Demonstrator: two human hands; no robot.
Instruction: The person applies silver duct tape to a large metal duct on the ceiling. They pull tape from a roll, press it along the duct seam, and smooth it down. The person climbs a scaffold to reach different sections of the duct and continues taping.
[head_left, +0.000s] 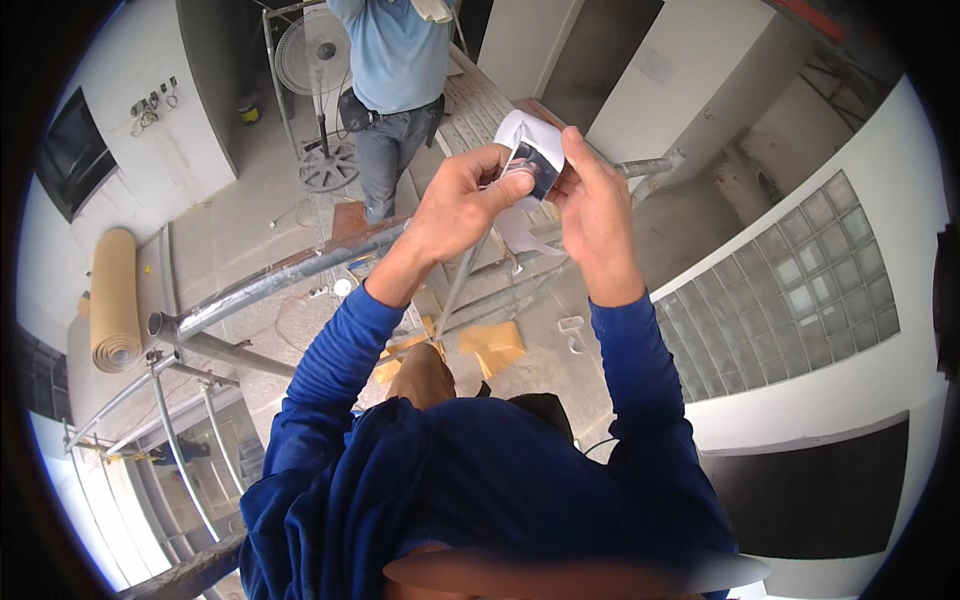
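Both my hands are raised in front of me at a small dark, glossy piece (546, 168) with a curled white sheet (532, 129) around its far side. Its exact kind I cannot make out. My left hand (462, 203) pinches the near left side, its thumb lying across the dark face. On the other side, my right hand (598, 212) grips the right edge with bent fingers, the index finger pointing up along the white sheet. A white strip (522, 232) hangs down below the hands.
Metal scaffold pipes (270, 285) cross below my arms. A person in a light blue shirt (400, 55) stands ahead on the far side, beside a standing fan (318, 60). A rolled tan mat (116, 300) lies at left. Yellow sheets (492, 347) lie below.
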